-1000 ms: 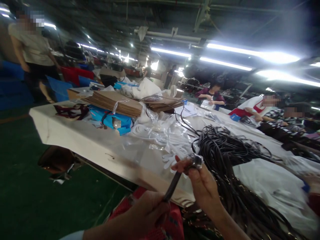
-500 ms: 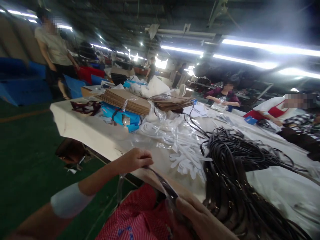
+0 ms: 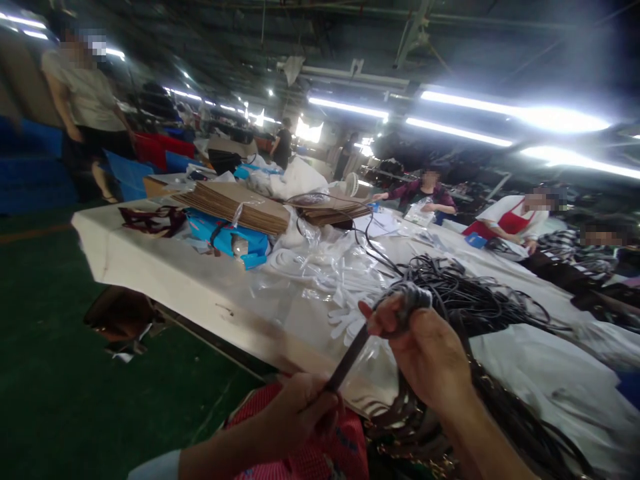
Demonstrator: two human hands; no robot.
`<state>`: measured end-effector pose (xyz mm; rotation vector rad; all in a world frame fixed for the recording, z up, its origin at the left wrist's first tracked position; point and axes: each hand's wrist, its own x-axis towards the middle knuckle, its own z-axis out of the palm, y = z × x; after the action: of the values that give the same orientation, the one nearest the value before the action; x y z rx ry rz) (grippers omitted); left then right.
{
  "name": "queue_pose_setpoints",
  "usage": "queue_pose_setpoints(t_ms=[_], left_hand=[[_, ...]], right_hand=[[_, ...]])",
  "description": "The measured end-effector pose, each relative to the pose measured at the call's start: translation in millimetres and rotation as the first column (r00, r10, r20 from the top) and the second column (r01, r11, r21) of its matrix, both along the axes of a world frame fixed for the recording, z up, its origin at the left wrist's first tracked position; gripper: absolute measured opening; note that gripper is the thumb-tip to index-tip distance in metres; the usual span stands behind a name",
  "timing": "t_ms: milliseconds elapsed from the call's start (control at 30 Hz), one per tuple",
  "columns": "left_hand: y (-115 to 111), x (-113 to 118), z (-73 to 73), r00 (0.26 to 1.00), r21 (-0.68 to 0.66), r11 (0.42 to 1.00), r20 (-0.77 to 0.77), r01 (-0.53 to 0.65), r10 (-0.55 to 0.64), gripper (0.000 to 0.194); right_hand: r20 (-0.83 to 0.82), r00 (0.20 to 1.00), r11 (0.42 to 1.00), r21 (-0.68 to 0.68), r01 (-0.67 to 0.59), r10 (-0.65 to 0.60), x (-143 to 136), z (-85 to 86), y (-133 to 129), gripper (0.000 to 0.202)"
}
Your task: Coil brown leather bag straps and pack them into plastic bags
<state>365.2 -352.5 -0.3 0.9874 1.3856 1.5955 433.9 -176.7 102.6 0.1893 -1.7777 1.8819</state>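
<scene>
- I see my left hand [image 3: 300, 417] low in the frame, closed around the lower end of a dark strap [image 3: 349, 358], just above a red checked cloth [image 3: 345, 453] in my lap.
- My right hand [image 3: 425, 347] is higher and to the right, fingers pinched shut on the strap's upper end, where a shiny clear wrapping [image 3: 413, 297] is bunched around the tip (I cannot tell whether it is film or tape).
- The strap runs taut and slanted between the two hands, in front of the near edge of the white table [image 3: 150, 267].
- As I judge it, the wrapping covers only the top end; the rest of the strap is bare, so the work on this piece looks partly done.
- Just behind my right hand lies a big tangled heap of dark straps [image 3: 490, 307], which looks like much more of the same.
- Farther along the table are white cut pieces [image 3: 345, 320], clear plastic bags [image 3: 325, 267], a blue packet [image 3: 225, 237] and stacked brown cardboard [image 3: 235, 203].
- Other people [image 3: 515, 217] sit at the far right side; one stands at the far left.
</scene>
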Motion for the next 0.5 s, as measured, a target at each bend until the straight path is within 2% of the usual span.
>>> queue_pose_setpoints(t_ms=[33,67,133,167,200,233,267,300,333,367,400,467,500], left_hand=[[-7,0,5.8,0.999,0.001,0.999,0.001,0.052,-0.052,0.047],[-15,-1,12.5,0.996,0.002,0.996,0.001,0.092,-0.092,0.05],[-31,-3,27.2,0.986,-0.007,0.987,0.035,0.162,-0.162,0.053],[-38,-5,34.3,0.978,-0.02,0.981,0.077,0.195,-0.193,0.053],[-45,-9,40.7,0.968,-0.042,0.974,0.122,0.225,-0.218,0.052],[-51,-14,46.2,0.956,-0.067,0.966,0.173,0.25,-0.235,0.051],[-56,-21,50.4,0.947,-0.098,0.959,0.212,0.267,-0.242,0.05],[-59,-29,53.4,0.944,-0.132,0.954,0.233,0.27,-0.235,0.049],[-61,-39,55.2,0.948,-0.166,0.952,0.235,0.257,-0.214,0.047],[-62,-51,55.8,0.955,-0.196,0.95,0.221,0.242,-0.198,0.046],[-61,-63,55.4,0.96,-0.222,0.945,0.198,0.24,-0.198,0.046],[-55,-85,52.8,0.968,-0.258,0.936,0.133,0.24,-0.212,0.042],[-50,-93,50.9,0.975,-0.263,0.939,0.092,0.221,-0.203,0.039]], right_hand=[[-0.042,0.997,0.972,0.222,0.077,-0.069,-1,-9.0,4,0.021],[-0.085,0.989,0.883,0.448,0.143,-0.117,-2,-19.2,7,0.018],[-0.137,0.979,0.585,0.786,0.2,-0.15,-3,-40.8,10,0.019],[-0.131,0.981,0.443,0.877,0.183,-0.146,-2,-51.2,9,0.02],[-0.111,0.985,0.337,0.929,0.15,-0.133,0,-60.9,6,0.02],[-0.075,0.99,0.267,0.958,0.104,-0.119,2,-69.4,2,0.02],[-0.026,0.994,0.224,0.973,0.05,-0.11,6,-76.3,-3,0.021],[0.023,0.994,0.209,0.978,0.0,-0.106,10,-81.2,-10,0.023],[0.081,0.99,0.235,0.971,-0.053,-0.111,14,-83.9,-16,0.026],[0.173,0.978,0.32,0.939,-0.129,-0.113,19,-84.4,-22,0.029],[0.29,0.952,0.438,0.872,-0.219,-0.101,24,-82.9,-27,0.032],[0.505,0.863,0.657,0.655,-0.372,-0.014,32,-75.2,-36,0.042],[0.591,0.804,0.746,0.505,-0.433,0.067,34,-69.8,-39,0.048]])
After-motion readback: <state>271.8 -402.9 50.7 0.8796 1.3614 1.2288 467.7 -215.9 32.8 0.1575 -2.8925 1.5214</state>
